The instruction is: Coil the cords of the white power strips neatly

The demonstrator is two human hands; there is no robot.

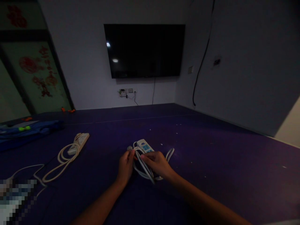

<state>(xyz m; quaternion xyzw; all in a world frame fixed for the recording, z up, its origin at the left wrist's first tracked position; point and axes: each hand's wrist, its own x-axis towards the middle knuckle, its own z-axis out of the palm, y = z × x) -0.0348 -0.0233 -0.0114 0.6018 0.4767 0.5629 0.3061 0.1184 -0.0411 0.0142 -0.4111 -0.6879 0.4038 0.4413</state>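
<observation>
A white power strip (144, 145) with blue socket faces lies on the dark purple surface in the middle of the head view. Its white cord (143, 167) is gathered in loops beside and over it, and one loop sticks out to the right. My left hand (126, 165) is closed on the cord at the left of the loops, close to the plug (129, 148). From the right, my right hand (157, 162) pinches the looped cord and covers the near end of the strip.
Another power strip (82, 141) with a coiled cream cord lies to the left. Blue cloth (35, 129) sits at the far left, with orange bits (71, 111) beyond it. A television (145, 51) hangs on the back wall above sockets (128, 91). A black cable (202, 62) runs down the right wall.
</observation>
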